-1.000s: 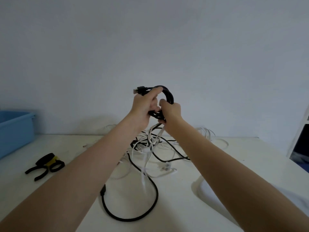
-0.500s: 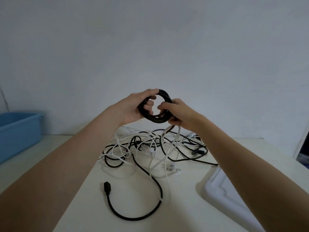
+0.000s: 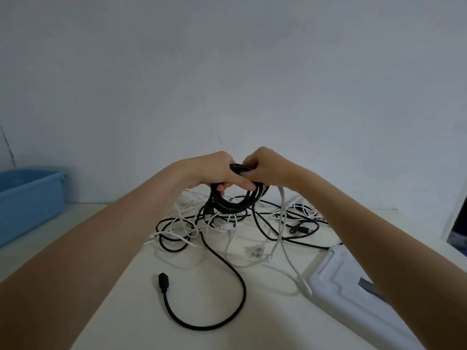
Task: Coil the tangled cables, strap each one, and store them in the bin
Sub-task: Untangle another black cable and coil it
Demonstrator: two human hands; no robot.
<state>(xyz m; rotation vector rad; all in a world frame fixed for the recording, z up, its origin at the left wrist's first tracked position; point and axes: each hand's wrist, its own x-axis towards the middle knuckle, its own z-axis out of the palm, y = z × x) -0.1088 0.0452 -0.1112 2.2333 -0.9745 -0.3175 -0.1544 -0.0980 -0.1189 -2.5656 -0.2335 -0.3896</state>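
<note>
Coiling step: I held the black coil (image 3: 233,200) gripped in left hand (image 3: 216,171) and right hand (image 3: 267,168).
Next, I judged: gather loose tail (image 3: 222,274), then strap.

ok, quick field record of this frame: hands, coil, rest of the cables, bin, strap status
left hand: grips the black coil at its top
right hand: grips the same coil from the other side
black coil: held above the table, loops hanging down, no strap seen on it
loose cables: black and white, tangled on the white table
blue bin: far left, contents not visible
straps: none in view
</note>
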